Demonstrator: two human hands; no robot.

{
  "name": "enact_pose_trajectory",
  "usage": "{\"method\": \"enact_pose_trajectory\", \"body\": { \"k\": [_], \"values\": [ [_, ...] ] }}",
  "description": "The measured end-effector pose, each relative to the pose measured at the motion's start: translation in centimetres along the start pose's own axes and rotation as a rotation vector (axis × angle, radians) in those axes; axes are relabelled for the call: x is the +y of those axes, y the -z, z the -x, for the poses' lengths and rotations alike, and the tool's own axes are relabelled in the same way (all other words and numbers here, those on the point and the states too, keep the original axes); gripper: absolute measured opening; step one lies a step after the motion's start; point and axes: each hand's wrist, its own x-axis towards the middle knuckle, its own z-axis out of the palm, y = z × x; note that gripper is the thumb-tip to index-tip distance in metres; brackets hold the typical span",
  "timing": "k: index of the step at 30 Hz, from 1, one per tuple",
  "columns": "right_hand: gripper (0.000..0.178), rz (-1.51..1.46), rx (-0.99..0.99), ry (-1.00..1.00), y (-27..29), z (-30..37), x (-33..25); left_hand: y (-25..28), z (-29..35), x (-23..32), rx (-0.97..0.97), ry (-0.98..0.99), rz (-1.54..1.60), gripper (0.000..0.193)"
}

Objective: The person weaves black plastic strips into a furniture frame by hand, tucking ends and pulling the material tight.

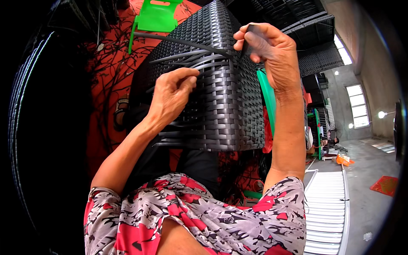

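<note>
A black woven wicker piece [223, 102] stands tilted in front of me, its corner edge facing my body. My right hand [272, 51] is raised beyond its right side, pinching a dark flat plastic strip [247, 40] between thumb and fingers. On the left face, my left hand [174, 91] is closed with fingertips pressed together, close to several loose strips [191, 57] that come off the weave. Whether it grips one of them is hidden. Another long loose strip [178, 40] runs leftward from the corner above that hand.
A green plastic chair [157, 17] stands at the far left on a red floor covering [112, 72] strewn with black strip scraps. More dark woven pieces [318, 57] are stacked at the far right. White slatted metal panels [327, 212] lie on the right, near an orange item [344, 160].
</note>
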Motion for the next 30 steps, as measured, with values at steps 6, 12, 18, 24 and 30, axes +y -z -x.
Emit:
{"method": "enact_pose_trajectory", "body": {
  "k": [6, 12, 18, 24, 30],
  "values": [
    [0.02, -0.054, 0.076, -0.027, -0.5, 0.0, -0.5, -0.8, -2.1, 0.6, -0.133, 0.101, 0.014, 0.025],
    [0.025, -0.236, 0.021, -0.115, 0.8, 0.3, -0.4, -1.4, -2.5, 0.3, 0.028, -0.273, -0.586, 0.024],
    [0.027, -0.262, 0.041, -0.04, 0.3, 0.9, -1.0, -1.3, -2.9, 0.8, 0.004, -0.4, -0.862, 0.025],
    [0.025, -0.387, 0.149, 0.105, 0.2, 0.9, -2.4, -2.2, -3.0, 1.1, 0.154, -0.351, -0.306, 0.023],
    [0.03, -0.315, 0.056, -0.009, 1.1, 1.4, -3.3, -2.1, -4.6, 3.8, 0.011, -0.003, 0.112, 0.028]
  ]
}}
